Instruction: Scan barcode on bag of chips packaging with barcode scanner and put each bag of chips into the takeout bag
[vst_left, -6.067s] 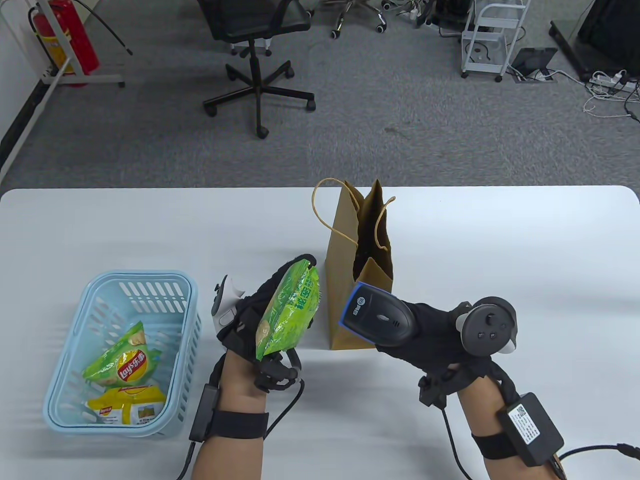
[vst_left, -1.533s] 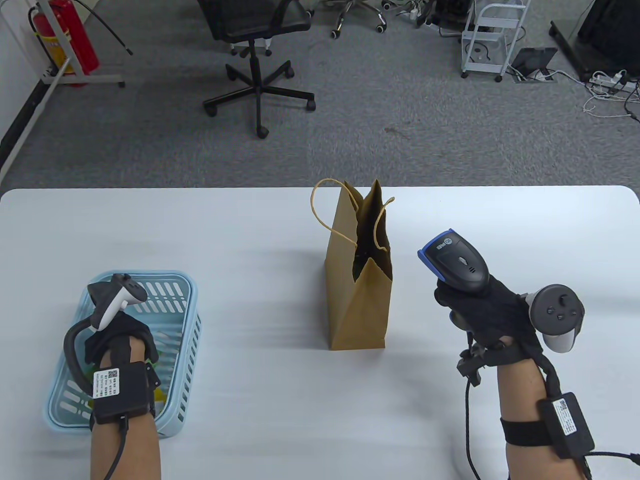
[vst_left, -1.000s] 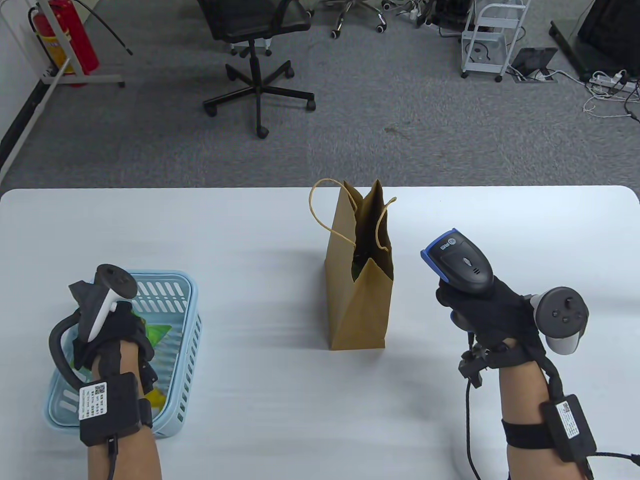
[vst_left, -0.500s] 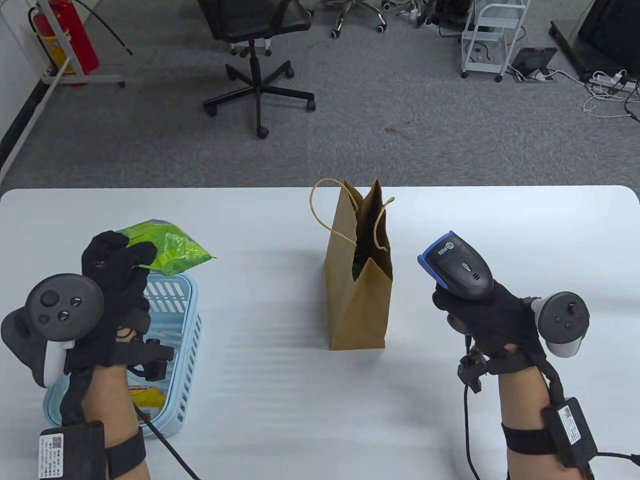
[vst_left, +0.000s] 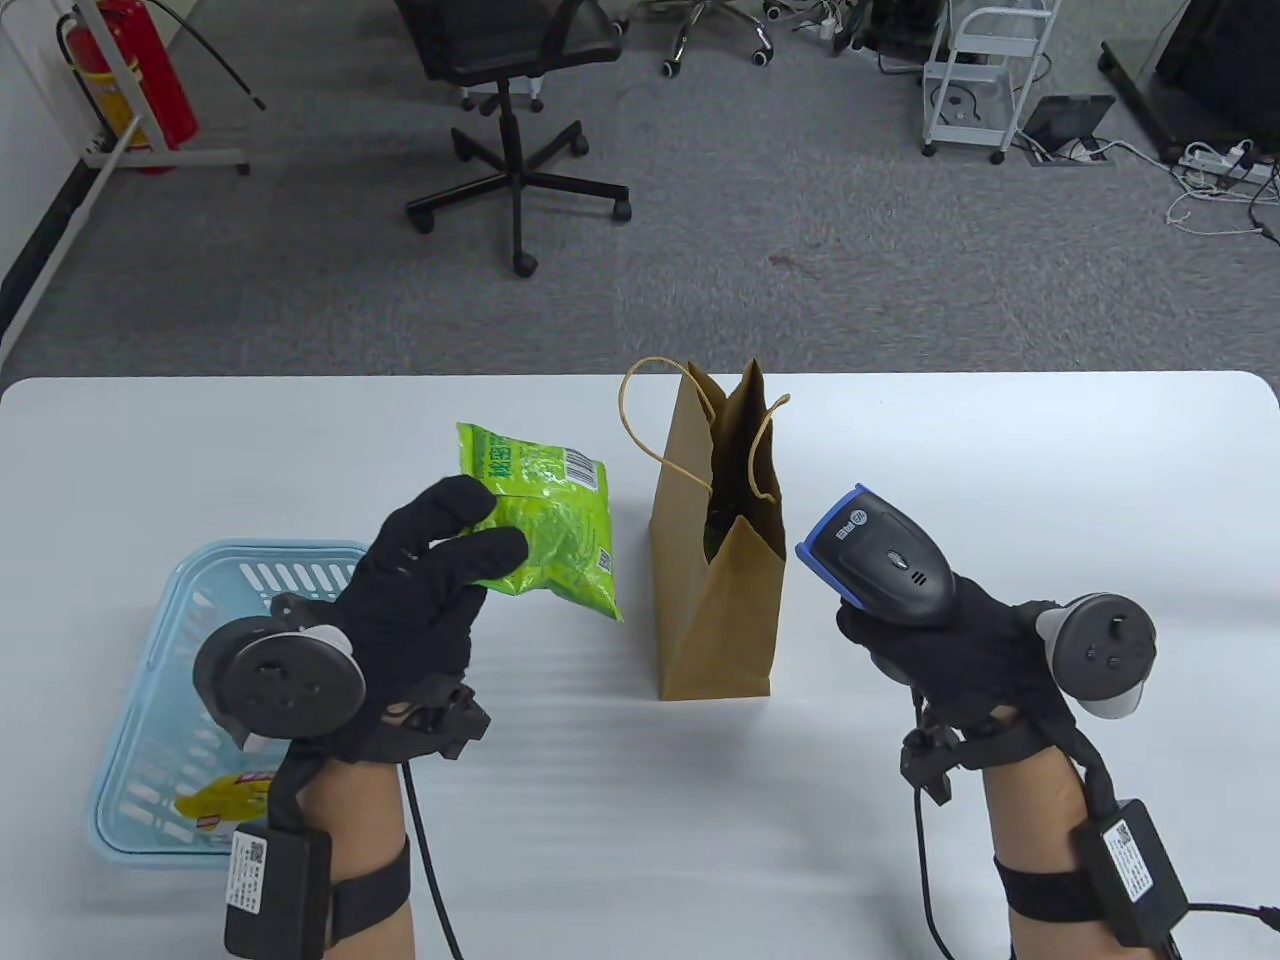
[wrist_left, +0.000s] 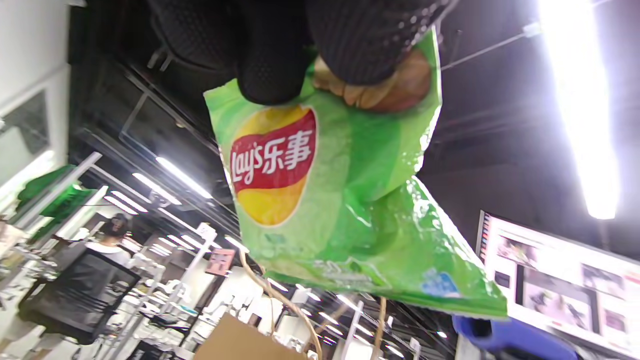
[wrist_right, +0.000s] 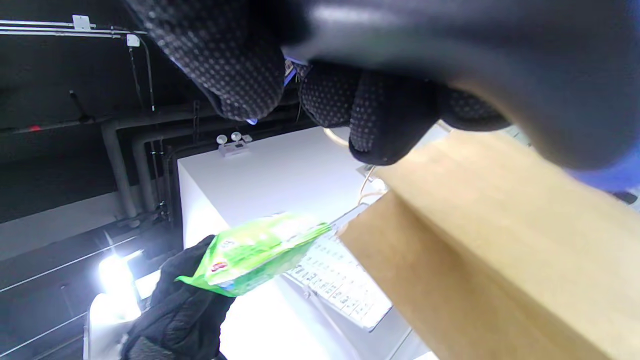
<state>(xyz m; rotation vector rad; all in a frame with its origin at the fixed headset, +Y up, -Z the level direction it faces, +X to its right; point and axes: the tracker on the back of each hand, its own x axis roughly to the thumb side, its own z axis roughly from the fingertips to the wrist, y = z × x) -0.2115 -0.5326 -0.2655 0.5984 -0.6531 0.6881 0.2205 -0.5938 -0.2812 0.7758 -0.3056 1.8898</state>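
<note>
The takeout bag's (vst_left: 715, 590) contents stay dark — the basket's (vst_left: 180, 640) near wall hidden behind the left hand (vst_left: 420, 600).

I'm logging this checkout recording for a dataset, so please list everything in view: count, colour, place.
Green foil chip bag: one, held above the white table left of the paper bag, barcode side up.
Yellow chip bag: one, in the basket's near end.
Light blue plastic basket: one, table's near left.
Brown paper takeout bag: one, upright at table centre, mouth open.
Black barcode scanner with blue rim: one, right of the paper bag.
White table: one.
Black office chair: one, on the grey floor.
Red fire extinguisher: one, far left.
White cart: one, far right.
Left hand: black glove, grips the green bag.
Right hand: black glove, grips the scanner.
</note>
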